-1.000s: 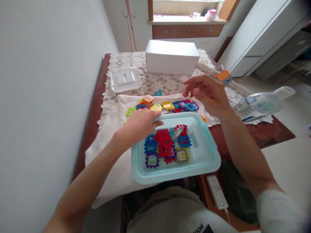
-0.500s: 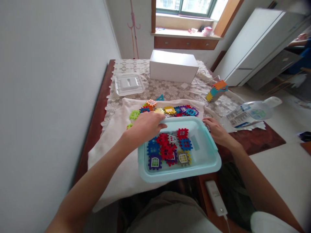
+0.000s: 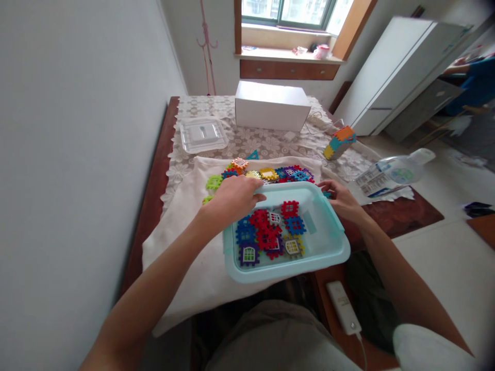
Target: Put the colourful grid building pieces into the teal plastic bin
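Sunlit from a window at the top of the frame, the brown table (image 3: 154, 170) carries a lace runner and a white cloth (image 3: 193, 268) at centre. On the cloth, low in the middle of the frame, sits a pale turquoise plastic tray (image 3: 328, 252), rectangular with rounded corners and a broad rim, its near edge jutting past the table. Inside lie flat, notched interlocking tiles (image 3: 266, 234) in red, blue, purple and yellow, some with white window panes. The left hand (image 3: 232, 198) rests on the tray's far left rim, its grip curled over the edge. The right hand (image 3: 342, 198) touches the far right rim, fingers bent against it; how firmly it holds cannot be told. More loose tiles (image 3: 270, 174) are strewn just behind the tray. A white box (image 3: 270, 105) stands further back.
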`<state>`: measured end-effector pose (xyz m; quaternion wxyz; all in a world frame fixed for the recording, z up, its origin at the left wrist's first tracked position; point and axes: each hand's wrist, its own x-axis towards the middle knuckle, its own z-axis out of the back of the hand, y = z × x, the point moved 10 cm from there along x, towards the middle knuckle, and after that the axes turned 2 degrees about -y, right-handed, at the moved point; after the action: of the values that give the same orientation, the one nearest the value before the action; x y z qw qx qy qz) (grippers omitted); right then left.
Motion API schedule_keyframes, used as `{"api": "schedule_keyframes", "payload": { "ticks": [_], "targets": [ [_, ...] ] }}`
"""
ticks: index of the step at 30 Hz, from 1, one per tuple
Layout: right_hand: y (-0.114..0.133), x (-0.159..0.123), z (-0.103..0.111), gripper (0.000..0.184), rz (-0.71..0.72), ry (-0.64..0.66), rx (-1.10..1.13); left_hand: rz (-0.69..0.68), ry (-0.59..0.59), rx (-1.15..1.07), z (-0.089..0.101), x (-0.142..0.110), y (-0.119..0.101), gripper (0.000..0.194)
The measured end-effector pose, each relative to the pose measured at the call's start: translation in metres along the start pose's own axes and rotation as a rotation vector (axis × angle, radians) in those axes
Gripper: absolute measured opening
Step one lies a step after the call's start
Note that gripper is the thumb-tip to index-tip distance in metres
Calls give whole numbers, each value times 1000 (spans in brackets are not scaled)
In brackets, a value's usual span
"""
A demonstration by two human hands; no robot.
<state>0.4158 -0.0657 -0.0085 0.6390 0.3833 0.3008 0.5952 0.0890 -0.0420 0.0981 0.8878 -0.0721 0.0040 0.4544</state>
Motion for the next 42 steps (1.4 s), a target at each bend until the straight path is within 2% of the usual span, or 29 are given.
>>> {"api": "schedule_keyframes", "payload": {
  "ticks": [2,4,6,8,11,14,16,18,20,22,23,24,26,29,33,38,42],
  "targets": [
    [0,3,7,57,-51,13,115,-6,-2,-8,1,-1,-1,24],
    [7,11,21,55,-59,-14,205,-12,-5,-19,2,-2,-2,23],
    [24,19,38,46,-12,-80,306,-19,-7,-25,3,-2,-3,22],
    [48,24,44,41,50,-102,401,-23,-11,-21,4,-2,-4,22],
    [96,23,28,41,166,-27,378,-15,-10,-14,3,-1,-2,24],
    [142,14,-2,46,339,140,289,-17,-4,-20,1,0,-2,22],
    [152,12,-12,41,431,169,213,-17,-5,-20,1,1,-1,21],
    [137,20,-10,38,448,93,119,-12,-10,-18,1,1,-1,20],
    [107,28,-7,47,416,31,-35,-7,-8,-18,1,0,-1,21],
    [73,29,-17,72,388,107,-227,-2,-1,-16,1,0,-1,21],
    [54,27,-26,86,351,197,-284,0,5,-13,1,0,-1,21],
    [39,23,-33,92,326,279,-317,0,10,-10,1,0,-1,21],
    [23,14,-40,87,313,337,-341,-1,10,-6,1,0,-2,22],
    [23,9,-37,70,351,272,-348,10,11,-6,1,1,-2,22],
    [32,16,-37,59,398,227,-405,23,26,1,0,1,-2,22],
    [42,32,-55,71,491,317,-485,37,37,10,1,1,-1,22],
    [47,42,-66,62,481,363,-370,46,53,19,0,2,-1,24]
  ]
}}
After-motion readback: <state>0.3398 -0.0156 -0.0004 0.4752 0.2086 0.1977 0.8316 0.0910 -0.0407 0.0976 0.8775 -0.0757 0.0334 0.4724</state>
